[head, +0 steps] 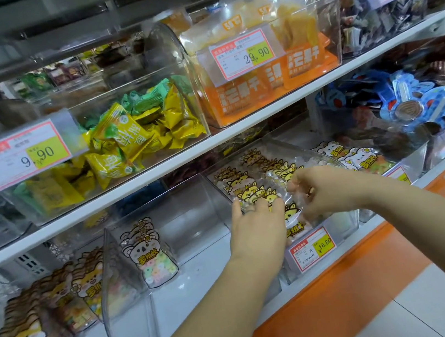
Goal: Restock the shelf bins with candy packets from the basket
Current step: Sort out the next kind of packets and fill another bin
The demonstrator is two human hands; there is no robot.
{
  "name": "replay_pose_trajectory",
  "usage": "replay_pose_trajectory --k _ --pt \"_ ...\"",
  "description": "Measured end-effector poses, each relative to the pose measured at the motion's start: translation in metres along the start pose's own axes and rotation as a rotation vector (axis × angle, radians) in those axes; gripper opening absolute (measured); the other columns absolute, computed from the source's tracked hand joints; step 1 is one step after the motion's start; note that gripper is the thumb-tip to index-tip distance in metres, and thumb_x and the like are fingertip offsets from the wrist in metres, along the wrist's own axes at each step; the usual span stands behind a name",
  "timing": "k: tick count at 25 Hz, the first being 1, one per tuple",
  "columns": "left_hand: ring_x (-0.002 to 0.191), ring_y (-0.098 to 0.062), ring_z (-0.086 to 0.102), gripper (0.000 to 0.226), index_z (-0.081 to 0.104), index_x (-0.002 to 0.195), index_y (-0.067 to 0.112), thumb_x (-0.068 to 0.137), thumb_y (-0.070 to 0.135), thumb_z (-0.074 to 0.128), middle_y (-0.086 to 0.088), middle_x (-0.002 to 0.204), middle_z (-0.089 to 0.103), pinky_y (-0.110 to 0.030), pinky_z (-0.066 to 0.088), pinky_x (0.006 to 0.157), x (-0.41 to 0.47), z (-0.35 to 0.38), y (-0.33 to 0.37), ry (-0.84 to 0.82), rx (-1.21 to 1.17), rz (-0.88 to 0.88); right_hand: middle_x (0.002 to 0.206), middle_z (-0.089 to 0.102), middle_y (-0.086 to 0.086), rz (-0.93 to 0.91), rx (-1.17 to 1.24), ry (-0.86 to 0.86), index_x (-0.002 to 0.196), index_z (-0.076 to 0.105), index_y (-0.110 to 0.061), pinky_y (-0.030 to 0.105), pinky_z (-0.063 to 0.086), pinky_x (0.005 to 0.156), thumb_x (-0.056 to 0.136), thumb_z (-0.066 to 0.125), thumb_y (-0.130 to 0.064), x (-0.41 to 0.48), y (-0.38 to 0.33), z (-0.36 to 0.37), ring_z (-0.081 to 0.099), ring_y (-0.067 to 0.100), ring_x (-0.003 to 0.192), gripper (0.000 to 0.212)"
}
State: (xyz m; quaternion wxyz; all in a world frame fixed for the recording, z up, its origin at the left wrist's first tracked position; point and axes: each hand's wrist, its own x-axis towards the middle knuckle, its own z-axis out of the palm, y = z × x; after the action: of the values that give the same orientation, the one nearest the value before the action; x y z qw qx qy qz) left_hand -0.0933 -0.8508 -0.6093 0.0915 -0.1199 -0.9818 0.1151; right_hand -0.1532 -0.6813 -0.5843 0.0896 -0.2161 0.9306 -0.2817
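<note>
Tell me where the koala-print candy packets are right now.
Head view, lower shelf, left of centre: the koala-print packets stand upright near the left wall of a clear bin, just left of the left hand.
</note>
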Motion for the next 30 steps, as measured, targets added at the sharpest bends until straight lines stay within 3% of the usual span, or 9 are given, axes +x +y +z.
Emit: replay_pose_trajectory --k 5,10,13,16,22,25,27,29,30 --pt "0.122 -0.024 0.054 0.041 0.045 0.138 0.020 0.101 0.036 0.054 -0.004 0.128 0.056 -0.048 0.018 0.121 -0.006 -0.006 -0.017 -0.043 -0.114 0.063 0.109 0.068 0.000 -0.087 -0.451 0.023 0.126 0.064 -0.020 0.025 0.049 0.080 0.083 0.078 -0.024 -0.005 -0.012 0.012 0.063 0.018 0.098 0.045" --pt "0.108 -0.026 0.062 0.033 0.053 0.122 0.018 0.095 0.033 0.064 -0.004 0.109 0.068 -0.046 0.025 0.117 0.007 -0.011 -0.010 -0.071 -0.067 0.020 0.109 0.064 -0.003 -0.068 -0.240 -0.076 0.130 0.059 -0.019 0.026 0.046 0.078 0.084 0.077 -0.040 -0.005 -0.007 0.007 0.056 0.014 0.092 0.054" --pt "0.111 -0.027 0.062 0.047 0.047 0.128 0.020 0.091 0.041 0.068 -0.002 0.114 0.069 -0.047 0.025 0.116 0.017 -0.013 -0.012 -0.115 -0.124 -0.019 0.094 0.060 -0.005 -0.076 -0.249 0.001 0.116 0.056 -0.020 0.022 0.037 0.061 0.084 0.077 -0.034 -0.001 -0.006 0.013 0.052 0.013 0.082 0.041" --pt "0.111 -0.029 0.062 0.061 0.040 0.129 0.020 0.085 0.046 0.073 -0.003 0.114 0.069 -0.050 0.023 0.115 0.020 -0.010 -0.010 -0.158 -0.139 -0.035 0.090 0.056 -0.001 -0.048 -0.352 0.051 0.110 0.047 -0.016 0.027 0.033 0.055 0.080 0.080 -0.025 0.004 -0.010 0.025 0.053 0.021 0.082 0.045" --pt "0.112 -0.022 0.057 0.065 0.051 0.131 0.023 0.079 0.055 0.075 0.005 0.102 0.061 -0.045 0.029 0.114 0.025 -0.024 -0.020 -0.260 -0.262 0.003 0.092 0.060 -0.005 0.037 -0.129 0.034 0.110 0.042 -0.020 0.031 0.048 0.069 0.071 0.088 -0.030 0.004 0.005 0.019 0.059 0.018 0.085 0.061" --pt "0.123 -0.020 0.054 0.076 0.049 0.142 0.024 0.079 0.060 0.074 0.003 0.132 0.059 -0.038 0.040 0.107 0.029 -0.032 -0.030 -0.333 -0.435 0.018 0.102 0.062 -0.005 0.081 -0.087 -0.036 0.112 0.045 -0.025 0.034 0.052 0.081 0.072 0.086 -0.041 -0.001 0.011 0.006 0.060 0.017 0.093 0.059" --pt "0.120 -0.019 0.055 0.063 0.054 0.138 0.025 0.086 0.058 0.068 0.003 0.134 0.060 -0.032 0.044 0.099 0.029 -0.029 -0.036 -0.323 -0.525 0.012 0.094 0.060 -0.009 0.047 -0.157 -0.052 0.103 0.051 -0.025 0.027 0.046 0.070 0.075 0.083 -0.042 -0.001 0.011 0.002 0.057 0.014 0.085 0.046" --pt "0.099 -0.018 0.058 0.023 0.064 0.109 0.028 0.097 0.047 0.059 0.004 0.106 0.066 -0.028 0.042 0.079 0.029 -0.025 -0.043 -0.275 -0.533 0.017 0.097 0.061 -0.010 -0.001 -0.189 -0.073 0.107 0.059 -0.022 0.026 0.041 0.069 0.080 0.080 -0.041 -0.002 0.009 0.005 0.056 0.016 0.087 0.040" --pt "0.089 -0.019 0.056 0.017 0.061 0.091 0.028 0.100 0.041 0.055 0.004 0.091 0.063 -0.029 0.039 0.071 0.030 -0.024 -0.045 -0.255 -0.509 0.020 0.101 0.062 -0.008 -0.022 -0.197 -0.084 0.115 0.060 -0.020 0.025 0.040 0.072 0.082 0.078 -0.040 -0.002 0.008 0.007 0.055 0.015 0.091 0.042"
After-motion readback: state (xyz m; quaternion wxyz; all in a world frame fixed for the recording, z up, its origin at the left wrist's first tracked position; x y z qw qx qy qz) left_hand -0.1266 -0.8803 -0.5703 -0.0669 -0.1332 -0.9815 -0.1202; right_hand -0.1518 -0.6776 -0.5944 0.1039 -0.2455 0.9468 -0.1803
